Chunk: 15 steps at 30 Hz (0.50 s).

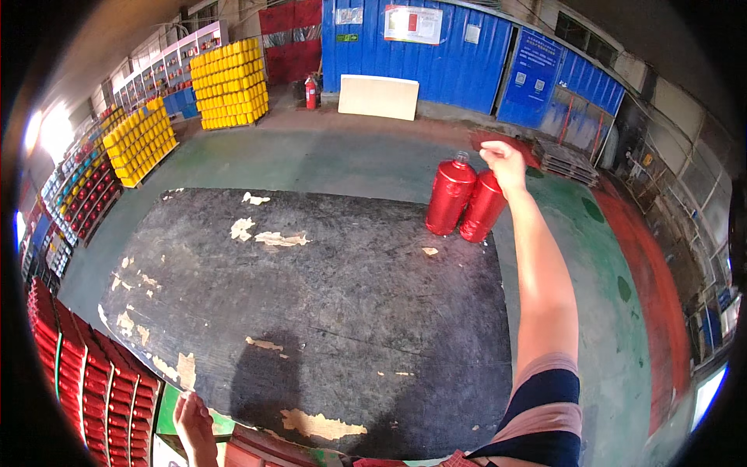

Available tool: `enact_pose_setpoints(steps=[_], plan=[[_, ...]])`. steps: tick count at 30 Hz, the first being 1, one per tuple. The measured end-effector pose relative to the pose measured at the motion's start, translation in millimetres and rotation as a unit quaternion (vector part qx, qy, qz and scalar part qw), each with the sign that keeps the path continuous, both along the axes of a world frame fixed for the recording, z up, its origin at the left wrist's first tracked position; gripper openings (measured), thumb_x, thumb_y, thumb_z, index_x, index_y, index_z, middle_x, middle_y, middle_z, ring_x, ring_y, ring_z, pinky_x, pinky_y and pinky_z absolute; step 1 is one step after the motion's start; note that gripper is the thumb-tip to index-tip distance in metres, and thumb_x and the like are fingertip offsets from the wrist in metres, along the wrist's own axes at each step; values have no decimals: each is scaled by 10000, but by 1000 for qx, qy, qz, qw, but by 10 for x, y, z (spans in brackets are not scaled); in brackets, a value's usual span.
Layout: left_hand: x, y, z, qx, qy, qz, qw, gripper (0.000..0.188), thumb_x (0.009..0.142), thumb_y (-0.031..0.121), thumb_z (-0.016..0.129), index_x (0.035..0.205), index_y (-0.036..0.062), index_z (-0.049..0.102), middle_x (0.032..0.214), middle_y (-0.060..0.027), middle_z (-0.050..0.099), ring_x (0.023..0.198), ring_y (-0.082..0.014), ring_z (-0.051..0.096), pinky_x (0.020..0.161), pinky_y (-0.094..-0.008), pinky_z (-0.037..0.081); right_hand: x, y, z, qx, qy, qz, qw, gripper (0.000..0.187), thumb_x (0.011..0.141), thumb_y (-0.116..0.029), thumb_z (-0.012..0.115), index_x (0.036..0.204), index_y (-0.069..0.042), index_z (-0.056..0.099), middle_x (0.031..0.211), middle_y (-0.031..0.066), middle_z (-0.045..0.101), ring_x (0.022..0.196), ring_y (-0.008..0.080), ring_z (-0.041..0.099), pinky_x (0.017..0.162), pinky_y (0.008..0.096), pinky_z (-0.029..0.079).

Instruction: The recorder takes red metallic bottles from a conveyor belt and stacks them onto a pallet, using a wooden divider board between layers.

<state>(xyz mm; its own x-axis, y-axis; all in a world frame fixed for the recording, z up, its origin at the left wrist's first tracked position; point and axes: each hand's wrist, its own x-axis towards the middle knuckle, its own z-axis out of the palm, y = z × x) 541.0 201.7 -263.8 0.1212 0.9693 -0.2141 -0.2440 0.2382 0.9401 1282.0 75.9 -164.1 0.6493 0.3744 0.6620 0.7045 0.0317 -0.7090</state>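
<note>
Two bottle-shaped red fire extinguisher cylinders stand side by side at the far right corner of a black table (350, 265). The left cylinder (451, 196) is upright, its short grey neck showing. My right arm reaches out to the other cylinder (482, 206), which leans slightly. My right hand (506, 167) is closed at its top, and its neck is hidden behind the fingers. Low at the left, by the near edge of the table, is my left hand (196, 428). Its fingers are curled together; whether anything is between them cannot be made out.
The tabletop has pale peeled patches. Stacked red cylinders (93, 381) stand close at the left. Farther off are yellow cylinder stacks (229, 84), a red fire extinguisher (311, 92), a pale board (379, 97) against a blue wall (459, 58), and wooden pallets (566, 162).
</note>
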Motion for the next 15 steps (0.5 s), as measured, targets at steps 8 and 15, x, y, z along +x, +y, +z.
enact_pose_setpoints(steps=[8, 15], plan=[[-482, -127, -242, -76, 23, 84, 993, 83, 882, 142, 564, 809, 111, 540, 687, 41, 477, 559, -49, 441, 449, -183, 331, -865, 348, 507, -255, 181, 109, 943, 454, 799, -250, 721, 1143, 1, 564, 719, 32, 570, 426, 57, 408, 366, 230, 291], [-823, -545, -33, -106, 75, 86, 988, 94, 845, 179, 614, 805, 99, 587, 698, 47, 502, 588, -49, 445, 515, -193, 339, -1117, 209, 284, -182, 104, 184, 960, 94, 827, -38, 639, 894, -25, 575, 833, 4, 553, 780, 86, 514, 703, 230, 424]])
